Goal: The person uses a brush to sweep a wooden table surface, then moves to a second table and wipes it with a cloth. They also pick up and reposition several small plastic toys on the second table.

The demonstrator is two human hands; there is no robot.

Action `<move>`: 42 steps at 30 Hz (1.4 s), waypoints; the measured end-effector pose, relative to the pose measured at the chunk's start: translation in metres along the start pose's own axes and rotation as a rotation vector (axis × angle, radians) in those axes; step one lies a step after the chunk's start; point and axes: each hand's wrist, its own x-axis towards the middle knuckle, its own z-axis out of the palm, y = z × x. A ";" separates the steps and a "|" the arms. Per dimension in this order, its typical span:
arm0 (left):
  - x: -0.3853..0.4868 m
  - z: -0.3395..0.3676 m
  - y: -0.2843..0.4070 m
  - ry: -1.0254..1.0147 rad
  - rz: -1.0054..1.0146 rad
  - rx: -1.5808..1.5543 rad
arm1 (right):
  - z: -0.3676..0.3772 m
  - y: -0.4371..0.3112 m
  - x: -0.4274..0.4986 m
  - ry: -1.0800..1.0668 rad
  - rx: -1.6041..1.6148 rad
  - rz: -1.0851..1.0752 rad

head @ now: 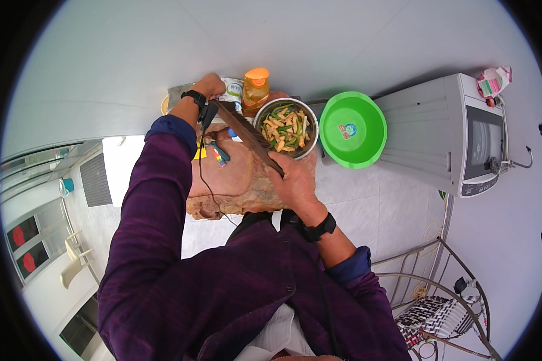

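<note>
My right hand (293,180) grips the near end of a long dark brown board (248,137), tilted over the stone-like table (262,189). My left hand (210,85) is at its far end, fingers curled; whether it holds the board is hard to tell. Under the board's right side stands a metal bowl (316,131) with green pepper strips and pale brown pieces. Behind are an orange-capped bottle (256,92) and a white printed packet (231,90). A dark-handled tool (220,151) and a small rainbow-coloured item (219,158) lie left of the board.
A green plastic basin (366,131) stands right of the bowl, beside a grey washing machine (420,131). At the lower right is a metal-framed rack (438,270) with woven baskets (451,316). A pale chair (74,261) stands far left. A thin cable hangs from my left wrist.
</note>
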 end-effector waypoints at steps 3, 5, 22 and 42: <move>0.003 0.006 -0.008 0.039 0.058 -0.044 | -0.004 0.005 -0.001 -0.002 0.019 -0.038; 0.002 0.008 -0.014 0.085 0.119 -0.040 | -0.005 0.009 -0.003 0.005 0.064 -0.035; -0.063 -0.015 -0.064 0.145 0.194 -0.617 | -0.018 0.021 -0.060 -0.082 0.559 0.225; -0.112 0.002 -0.130 0.088 0.227 -0.880 | -0.031 0.036 -0.089 0.073 0.830 0.333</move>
